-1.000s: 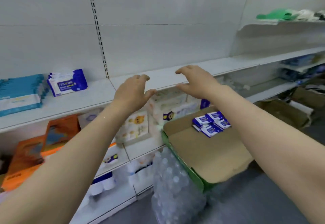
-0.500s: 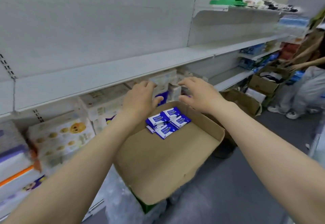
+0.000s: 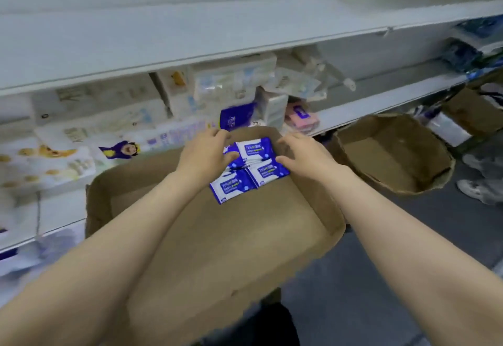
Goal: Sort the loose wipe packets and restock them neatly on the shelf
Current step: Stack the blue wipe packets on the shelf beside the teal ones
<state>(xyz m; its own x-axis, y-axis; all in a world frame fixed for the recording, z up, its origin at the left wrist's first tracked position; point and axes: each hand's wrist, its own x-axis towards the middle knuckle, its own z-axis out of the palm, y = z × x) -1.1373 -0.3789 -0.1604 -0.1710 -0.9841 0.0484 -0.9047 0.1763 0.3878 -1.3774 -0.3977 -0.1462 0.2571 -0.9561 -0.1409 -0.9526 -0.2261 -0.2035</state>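
Several blue-and-white wipe packets (image 3: 245, 182) lie in a small pile at the far end of an open cardboard box (image 3: 321, 209). My left hand (image 3: 202, 156) curls over the pile's left side, thumb on a packet. On the pile's right side my right hand (image 3: 306, 156) cups the edge, with its thumb against the packets and its fingers bent round the far corner. The white shelf (image 3: 190, 38) above the box is bare here. Part of the pile is hidden under my left hand.
The lower shelf (image 3: 381, 103) behind the box holds tissue and wipe packs (image 3: 234, 87) and a pink pack (image 3: 300, 118). A second, empty cardboard box (image 3: 432, 182) stands on the floor to the right, with another person's shoes (image 3: 473, 190) beside it.
The view has swung right and down from the upper shelf to the box. Both hands have dropped from above the box's far rim onto the pile of packets.
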